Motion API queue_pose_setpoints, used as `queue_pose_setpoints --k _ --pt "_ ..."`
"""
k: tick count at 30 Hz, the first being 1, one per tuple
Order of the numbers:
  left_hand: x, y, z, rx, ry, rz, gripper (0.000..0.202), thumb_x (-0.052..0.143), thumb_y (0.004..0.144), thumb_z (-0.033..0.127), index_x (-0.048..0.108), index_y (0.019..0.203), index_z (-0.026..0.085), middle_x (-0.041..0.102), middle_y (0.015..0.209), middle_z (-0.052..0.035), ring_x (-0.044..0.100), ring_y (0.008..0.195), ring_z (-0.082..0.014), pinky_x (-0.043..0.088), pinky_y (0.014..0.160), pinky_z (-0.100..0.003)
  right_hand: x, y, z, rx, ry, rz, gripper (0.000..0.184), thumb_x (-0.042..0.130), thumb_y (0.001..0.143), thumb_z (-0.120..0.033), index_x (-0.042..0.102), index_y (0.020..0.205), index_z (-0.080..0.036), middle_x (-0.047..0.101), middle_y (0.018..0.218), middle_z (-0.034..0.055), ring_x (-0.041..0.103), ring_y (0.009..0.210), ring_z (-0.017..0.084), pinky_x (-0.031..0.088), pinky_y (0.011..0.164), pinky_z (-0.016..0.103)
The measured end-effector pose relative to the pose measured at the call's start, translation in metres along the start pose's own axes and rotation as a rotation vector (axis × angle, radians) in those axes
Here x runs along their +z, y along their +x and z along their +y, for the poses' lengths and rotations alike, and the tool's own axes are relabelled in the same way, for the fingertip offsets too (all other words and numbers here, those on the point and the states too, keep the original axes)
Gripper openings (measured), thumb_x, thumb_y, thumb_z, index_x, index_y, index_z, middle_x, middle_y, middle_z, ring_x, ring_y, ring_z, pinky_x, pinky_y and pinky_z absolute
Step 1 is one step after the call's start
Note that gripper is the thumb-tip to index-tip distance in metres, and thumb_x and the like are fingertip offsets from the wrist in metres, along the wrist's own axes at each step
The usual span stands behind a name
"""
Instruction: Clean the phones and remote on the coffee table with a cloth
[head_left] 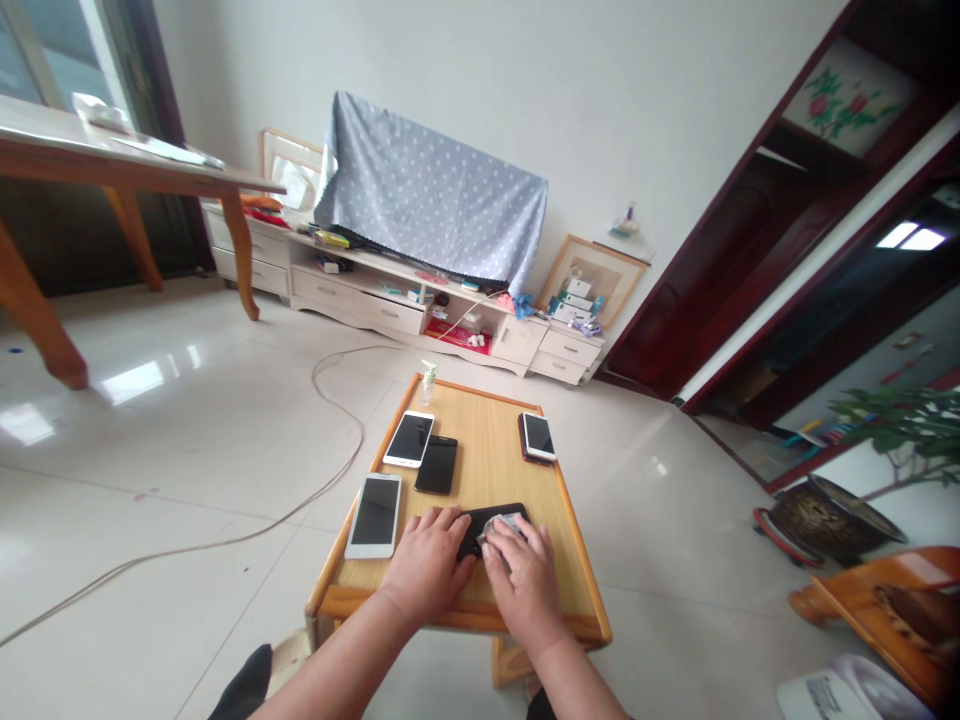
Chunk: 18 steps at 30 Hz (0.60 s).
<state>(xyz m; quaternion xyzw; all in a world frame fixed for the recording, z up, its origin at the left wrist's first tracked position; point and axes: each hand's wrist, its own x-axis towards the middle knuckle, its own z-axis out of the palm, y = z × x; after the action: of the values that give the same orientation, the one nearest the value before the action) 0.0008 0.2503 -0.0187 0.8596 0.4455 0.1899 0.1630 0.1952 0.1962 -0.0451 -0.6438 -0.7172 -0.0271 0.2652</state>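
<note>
On a small light-wood table (487,470), my left hand (429,565) lies over the edge of a black smartphone (495,525), face down or screen up I cannot tell. My right hand (521,580) presses a crumpled grey wipe (501,527) onto that phone. Farther up the tabletop are a white phone (409,439), a black phone (436,464), and a white phone in a red case (538,437). A larger white phone (373,516) lies close to my left hand. A small pump bottle of clear gel (427,385) stands at the far edge.
Beyond the low table, a cable (337,440) curves across the tiled floor. A white TV cabinet (360,285) stands under a blue dotted cloth (431,190). A wooden table (120,165) stands at the left, a potted plant (900,430) at the right.
</note>
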Motion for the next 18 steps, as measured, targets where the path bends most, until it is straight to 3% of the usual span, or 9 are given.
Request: queue_pose_setpoints --k 10,15,18 --pt "-0.003 -0.001 -0.002 0.003 0.000 -0.017 0.051 0.055 0.087 0.037 0.055 0.137 0.027 0.056 0.144 -0.0076 0.048 0.130 -0.0314 0.039 0.106 -0.047 -0.002 0.011 0.003 0.013 -0.012 -0.154 0.043 0.064 0.087 -0.033 0.065 0.129 -0.037 0.061 0.143 0.0023 0.047 0.139 0.039 0.028 0.112 0.073" --pt "-0.001 0.000 -0.003 -0.023 -0.013 -0.021 0.052 0.054 0.086 0.035 0.055 0.137 0.027 0.054 0.148 -0.0066 0.048 0.130 -0.0313 0.039 0.107 -0.048 -0.012 0.031 0.007 -0.001 -0.033 -0.244 0.047 0.071 0.082 -0.037 0.064 0.129 -0.038 0.060 0.144 0.0030 0.051 0.136 0.035 0.028 0.115 0.066" --pt "0.000 0.001 -0.005 -0.056 -0.013 -0.031 0.056 0.052 0.085 0.033 0.053 0.141 0.026 0.045 0.157 -0.0072 0.048 0.133 -0.0319 0.039 0.108 -0.048 -0.015 0.043 0.007 0.041 -0.049 -0.303 0.050 0.075 0.079 -0.040 0.064 0.128 -0.038 0.060 0.144 0.0014 0.051 0.135 0.031 0.022 0.119 0.060"
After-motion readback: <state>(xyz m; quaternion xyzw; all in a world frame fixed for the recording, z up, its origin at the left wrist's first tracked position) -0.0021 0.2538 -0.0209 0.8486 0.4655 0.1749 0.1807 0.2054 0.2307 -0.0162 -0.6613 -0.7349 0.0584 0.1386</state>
